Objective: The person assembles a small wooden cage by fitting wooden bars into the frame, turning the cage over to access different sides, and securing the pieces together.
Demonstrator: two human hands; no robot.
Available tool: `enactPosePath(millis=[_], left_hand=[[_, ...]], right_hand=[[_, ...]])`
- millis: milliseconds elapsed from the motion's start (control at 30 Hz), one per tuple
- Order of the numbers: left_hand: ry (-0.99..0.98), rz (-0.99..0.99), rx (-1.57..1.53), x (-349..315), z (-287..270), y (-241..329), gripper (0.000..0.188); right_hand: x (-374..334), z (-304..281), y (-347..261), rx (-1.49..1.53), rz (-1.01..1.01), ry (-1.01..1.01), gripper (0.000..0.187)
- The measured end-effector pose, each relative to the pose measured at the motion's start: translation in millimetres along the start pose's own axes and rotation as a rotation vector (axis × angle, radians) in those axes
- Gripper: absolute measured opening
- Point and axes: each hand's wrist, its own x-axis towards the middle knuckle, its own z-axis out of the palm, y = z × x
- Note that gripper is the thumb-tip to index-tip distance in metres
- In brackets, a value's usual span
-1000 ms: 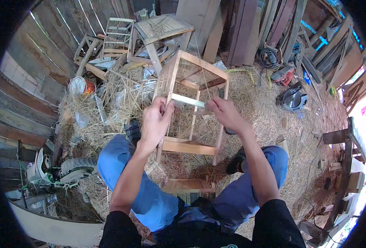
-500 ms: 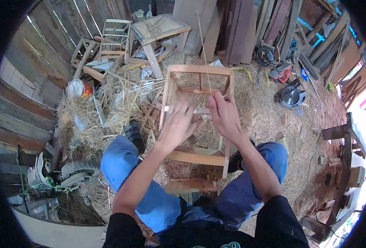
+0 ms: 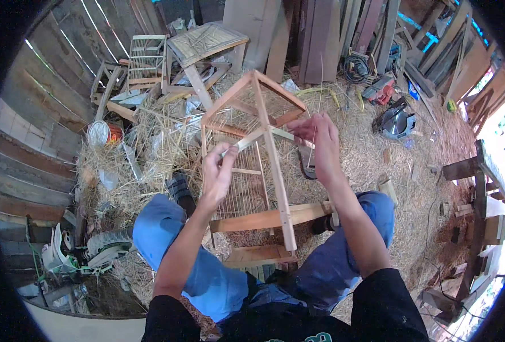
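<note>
A wooden birdcage frame with thin bars along its sides stands tilted between my knees, one corner post toward me. My left hand is closed, thumb and fingers pinching the pale cross rail left of that post. On the other side of the post, my right hand has its fingers bent around the rail's right part. A long thin bamboo stick runs upward from my right hand and seems held in it; its lower end shows beside the palm.
Straw covers the ground. A small wooden piece lies between my legs. Ahead left are a worn stool and a slatted frame; a can stands left. A circular saw lies right, near leaning boards.
The cage frame has turned and tipped, bringing a corner post toward me. My left hand has moved left and down onto the rail; my right hand has shifted right with the stick.
</note>
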Motion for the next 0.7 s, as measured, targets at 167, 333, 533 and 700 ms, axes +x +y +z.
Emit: enactPosePath(millis=[167, 333, 533, 700], left_hand=[[0.203, -0.131, -0.280, 8, 6, -13, 0.038], [0.188, -0.216, -0.385, 19, -2, -4, 0.034], [0.151, -0.083, -0.205, 16, -10, 27, 0.045], [0.077, 0.460, 0.828, -13, -3, 36, 0.056]], right_hand=[[2, -22, -2, -0.854, -0.222, -0.091, 0.027], [1, -17, 0, -1.046, -0.453, -0.044, 0.035], [-11, -2, 2, -0.992, -0.508, -0.140, 0.025], [-12, 7, -5, -1.197, -0.574, -0.184, 0.022]])
